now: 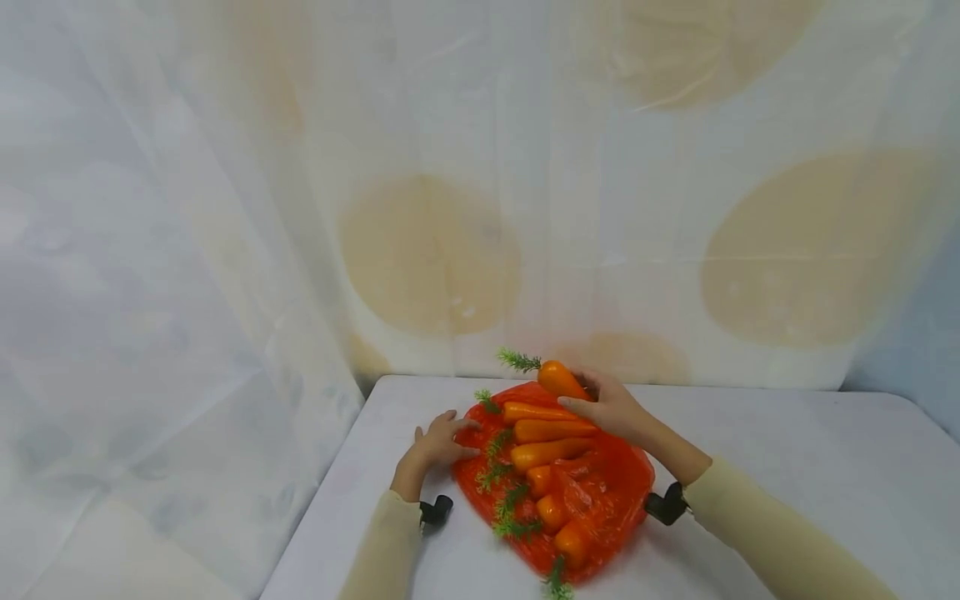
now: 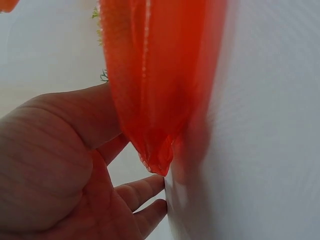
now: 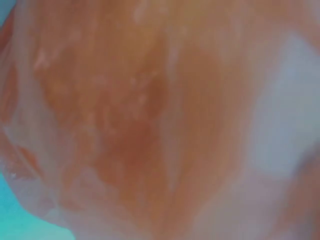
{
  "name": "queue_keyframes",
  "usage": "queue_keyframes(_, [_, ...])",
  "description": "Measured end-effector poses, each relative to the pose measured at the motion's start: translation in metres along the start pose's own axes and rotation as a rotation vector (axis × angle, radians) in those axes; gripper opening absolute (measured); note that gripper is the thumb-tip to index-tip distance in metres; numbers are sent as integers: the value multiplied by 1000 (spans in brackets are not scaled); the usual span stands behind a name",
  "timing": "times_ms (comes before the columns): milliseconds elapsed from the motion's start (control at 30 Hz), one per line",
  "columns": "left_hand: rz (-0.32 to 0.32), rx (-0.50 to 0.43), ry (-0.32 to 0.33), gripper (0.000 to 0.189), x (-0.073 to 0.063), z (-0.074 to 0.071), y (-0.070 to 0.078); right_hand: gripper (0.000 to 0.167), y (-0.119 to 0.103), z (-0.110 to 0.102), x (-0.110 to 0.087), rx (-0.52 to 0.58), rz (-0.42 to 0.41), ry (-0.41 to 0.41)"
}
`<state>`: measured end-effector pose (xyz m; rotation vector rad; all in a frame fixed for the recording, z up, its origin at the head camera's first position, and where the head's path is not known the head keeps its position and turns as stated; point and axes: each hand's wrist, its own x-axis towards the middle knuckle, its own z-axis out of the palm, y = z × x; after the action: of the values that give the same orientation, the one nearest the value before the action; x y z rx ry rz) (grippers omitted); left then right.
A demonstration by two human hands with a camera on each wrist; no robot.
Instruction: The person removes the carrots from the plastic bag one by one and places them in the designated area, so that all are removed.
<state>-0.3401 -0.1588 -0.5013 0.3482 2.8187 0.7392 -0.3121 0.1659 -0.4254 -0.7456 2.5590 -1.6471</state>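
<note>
A red plastic bag [image 1: 630, 475] lies on the table with several orange carrots in a row on and in it, their green tops toward the left. My right hand [image 1: 611, 408] grips the farthest carrot [image 1: 558, 379] between thumb and fingers, its leafy top [image 1: 517, 360] pointing left. At the bag's left edge is my left hand [image 1: 438, 442], its fingers spread and reaching over the rim. In the left wrist view, the left thumb [image 2: 75, 112] passes behind the hanging bag [image 2: 160, 75], and two fingertips lie near the tabletop. Blurred red plastic [image 3: 130, 125] fills most of the right wrist view.
The white table [image 1: 780, 467] extends to the right of the bag. A pale curtain with tan round patches [image 1: 431, 254] hangs behind it, and white sheeting [image 1: 150, 333] hangs on the left. Each wrist wears a small black camera [image 1: 437, 510].
</note>
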Motion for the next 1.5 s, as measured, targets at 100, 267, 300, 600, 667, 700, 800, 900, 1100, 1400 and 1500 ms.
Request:
queue_keyframes(100, [-1,-7,0,37,-1,-1,1,46,3,-4,-2,6,31,9])
queue_keyframes(267, [-5,-12,4,38,-1,-6,3,47,4,-13,-2,-3,48,33])
queue_keyframes(300, [-2,-11,9,38,-1,-7,4,47,4,-15,-2,-9,50,37])
queue_keyframes(600, [-15,-18,11,38,1,-8,4,52,9,-25,-6,-30,124,66])
queue_keyframes(667, [-18,-20,8,38,1,-8,4,55,12,-28,-8,-31,142,72])
queue_keyframes(700, [-21,-19,7,38,1,-7,5,55,15,-30,-9,-31,150,75])
queue_keyframes(800, [-30,-21,1,38,2,-7,6,58,21,-34,-12,-40,175,83])
queue_keyframes(900, [-34,-27,0,38,2,-7,8,58,26,-38,-13,-51,185,92])
queue_keyframes(1100, [-39,-24,0,37,-1,-10,12,57,34,-49,-15,-50,190,128])
queue_keyframes(1400, [-46,-27,10,35,2,-9,14,62,42,-62,-18,-47,214,156])
queue_keyframes(1500, [-42,-25,9,35,2,-9,15,62,44,-66,-21,-35,237,169])
